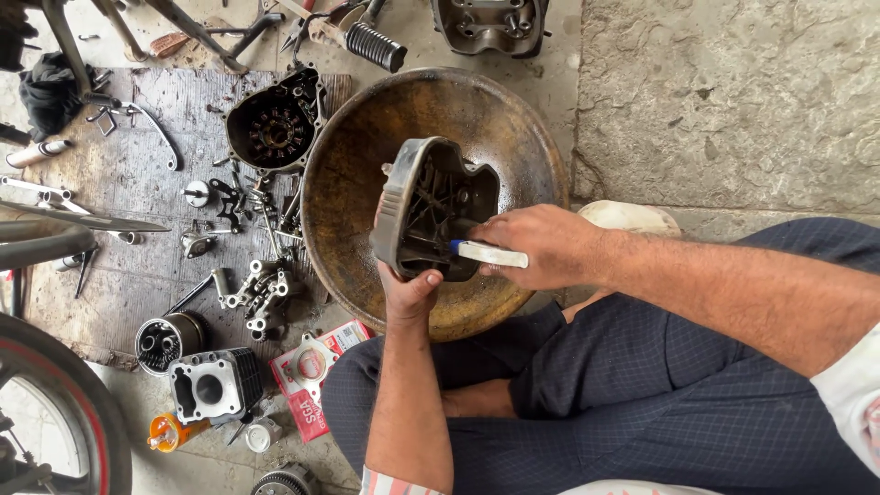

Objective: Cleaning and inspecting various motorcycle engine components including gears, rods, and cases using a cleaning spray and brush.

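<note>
Over on the grimy mat [119,183] there's a dark round engine cover [273,124], with loose bolts and small metal parts [257,215] scattered just below it. Near the mat's lower edge sit a finned cylinder block [213,385] and a piston [165,341], a red-and-white gasket packet [316,376] beside them. A tyre [55,403] fills the bottom-left corner, with a ribbed black footpeg [374,46] up top.

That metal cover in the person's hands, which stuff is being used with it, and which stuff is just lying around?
In use:
left hand
metal engine cover
right hand
white-handled brush
round rusty pan

Lying about:
engine cylinder
dark side casing
red and white packet
orange bottle
wheel tyre
</note>
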